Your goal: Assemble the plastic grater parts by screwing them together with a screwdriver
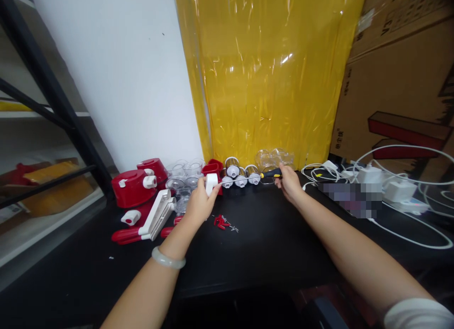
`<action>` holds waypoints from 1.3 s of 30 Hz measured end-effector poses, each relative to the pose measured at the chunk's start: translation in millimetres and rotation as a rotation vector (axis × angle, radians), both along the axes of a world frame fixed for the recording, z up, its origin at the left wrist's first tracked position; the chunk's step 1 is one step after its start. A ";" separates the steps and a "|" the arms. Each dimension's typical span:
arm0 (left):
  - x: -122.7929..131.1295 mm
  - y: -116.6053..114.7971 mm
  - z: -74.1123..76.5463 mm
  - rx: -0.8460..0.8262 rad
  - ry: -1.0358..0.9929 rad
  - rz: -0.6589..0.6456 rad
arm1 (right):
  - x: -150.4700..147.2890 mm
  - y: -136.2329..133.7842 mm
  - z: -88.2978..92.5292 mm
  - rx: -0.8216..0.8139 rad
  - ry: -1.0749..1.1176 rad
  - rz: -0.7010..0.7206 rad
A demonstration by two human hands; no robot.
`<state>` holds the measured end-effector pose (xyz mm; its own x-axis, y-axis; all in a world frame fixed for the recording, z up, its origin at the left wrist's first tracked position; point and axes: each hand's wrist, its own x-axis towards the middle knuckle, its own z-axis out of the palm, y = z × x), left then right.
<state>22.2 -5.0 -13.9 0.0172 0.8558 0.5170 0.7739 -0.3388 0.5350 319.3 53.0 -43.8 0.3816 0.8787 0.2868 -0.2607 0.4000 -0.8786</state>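
My left hand (pixel 200 201) is closed around a small white plastic part (pixel 212 179). In my right hand (pixel 290 183) is a screwdriver (pixel 271 174) with a black and yellow handle. Its long shaft runs left, and the tip meets or nearly meets the white part; exact contact is too small to tell. Just behind the shaft lie several metal grater drums (pixel 232 168) with white ends, stacked together. Small red pieces (pixel 220 222) and loose screws (pixel 234 229) are scattered on the black table (pixel 262 253) below my hands.
To the left are red housings (pixel 133 189), a white-and-red handle arm (pixel 156 215), another white part (pixel 131 217) and clear cups (pixel 184 170). White cables (pixel 407 232), chargers (pixel 395 191) and a blurred flat device (pixel 349 199) lie right. A yellow plastic curtain (pixel 269 83) hangs behind.
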 end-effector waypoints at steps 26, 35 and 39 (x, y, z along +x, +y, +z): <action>-1.8 3.3 -1.9 -0.018 -0.128 -0.065 | -4.5 -10.8 12.5 -0.136 0.187 0.214; -0.7 2.5 -2.0 -0.041 -0.196 -0.080 | -9.3 -6.7 11.6 -0.018 0.317 0.180; -1.3 4.0 -3.6 -0.038 -0.187 -0.077 | -9.1 -5.2 9.3 -0.020 0.281 0.163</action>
<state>20.9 -1.0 -17.5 -0.0101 0.8748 0.4843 0.6324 -0.3696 0.6808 310.2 47.8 -34.5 0.2973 0.9391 0.1724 -0.5531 0.3165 -0.7706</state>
